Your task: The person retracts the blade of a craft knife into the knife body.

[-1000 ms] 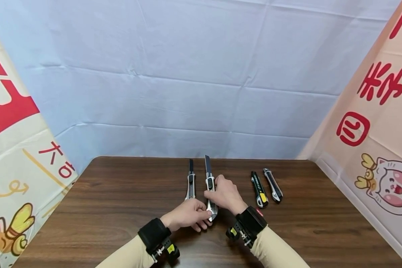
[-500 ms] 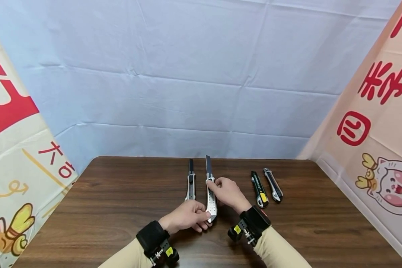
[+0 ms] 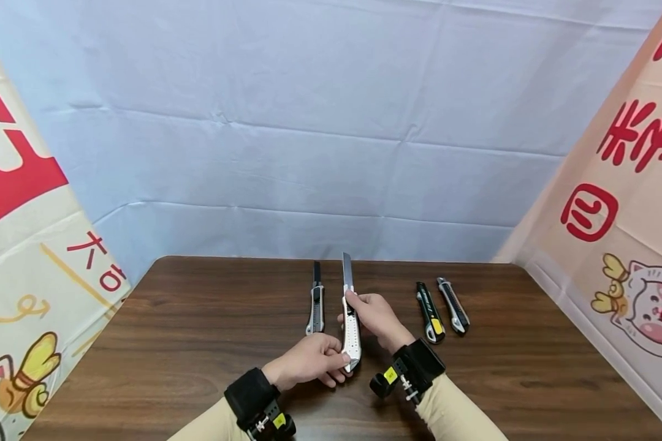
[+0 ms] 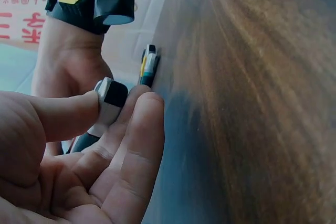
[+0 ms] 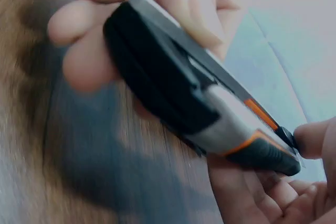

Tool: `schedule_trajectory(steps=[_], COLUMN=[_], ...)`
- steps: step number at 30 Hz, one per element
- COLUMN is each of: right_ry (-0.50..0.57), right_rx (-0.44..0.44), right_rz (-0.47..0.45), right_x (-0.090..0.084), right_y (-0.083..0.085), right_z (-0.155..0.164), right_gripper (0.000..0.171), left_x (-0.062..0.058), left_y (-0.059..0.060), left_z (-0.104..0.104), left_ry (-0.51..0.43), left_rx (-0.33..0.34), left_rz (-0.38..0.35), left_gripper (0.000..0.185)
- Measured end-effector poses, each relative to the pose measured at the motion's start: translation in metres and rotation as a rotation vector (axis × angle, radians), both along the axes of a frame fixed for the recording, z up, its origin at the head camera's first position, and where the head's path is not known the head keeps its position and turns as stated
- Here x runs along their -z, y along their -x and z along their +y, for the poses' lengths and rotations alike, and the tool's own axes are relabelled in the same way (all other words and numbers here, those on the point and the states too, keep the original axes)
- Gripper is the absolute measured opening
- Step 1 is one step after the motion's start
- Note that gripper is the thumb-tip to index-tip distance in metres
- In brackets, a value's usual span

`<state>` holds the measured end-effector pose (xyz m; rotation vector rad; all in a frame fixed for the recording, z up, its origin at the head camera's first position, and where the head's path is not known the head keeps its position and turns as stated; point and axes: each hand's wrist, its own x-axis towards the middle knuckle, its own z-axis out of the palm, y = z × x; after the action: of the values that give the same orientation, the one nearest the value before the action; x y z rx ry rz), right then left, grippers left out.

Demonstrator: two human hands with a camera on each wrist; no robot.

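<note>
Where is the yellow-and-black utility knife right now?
In the head view, the yellow-and-black knife lies on the table, right of the right hand, beside another dark knife.

Head view sits high, looking forward and down across the brown tabletop [image 3: 198,343] to the pale blue backdrop [image 3: 331,122], far enough back to take in both hands and all the knives. Left wrist camera is tight behind the left hand [image 4: 79,171], low over the wood, facing across toward the other wrist. Right wrist camera is closer still, under the right hand [image 5: 136,19], looking along the utility knife [image 5: 199,98], blurred with nearness. All three share that knife [image 3: 350,331]; the pair of knives [image 3: 441,303] lying off to the right shows in the head and left wrist views.
</note>
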<state>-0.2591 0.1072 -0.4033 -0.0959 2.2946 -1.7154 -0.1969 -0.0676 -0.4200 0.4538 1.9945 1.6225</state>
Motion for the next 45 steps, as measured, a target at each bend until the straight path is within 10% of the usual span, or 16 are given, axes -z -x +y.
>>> schedule_trajectory(steps=[9, 45], right_ry=[0.05, 0.049], right_rx=[0.016, 0.01], right_rz=[-0.026, 0.009], right_x=[0.001, 0.002], right_y=[-0.003, -0.007], right_z=[0.001, -0.004], right_gripper=[0.049, 0.044], left_x=[0.0, 0.007], left_y=[-0.001, 0.0], left_z=[0.003, 0.009], left_ry=[-0.022, 0.022], left_rx=[0.043, -0.034], left_rz=[-0.095, -0.001], left_gripper=[0.023, 0.022])
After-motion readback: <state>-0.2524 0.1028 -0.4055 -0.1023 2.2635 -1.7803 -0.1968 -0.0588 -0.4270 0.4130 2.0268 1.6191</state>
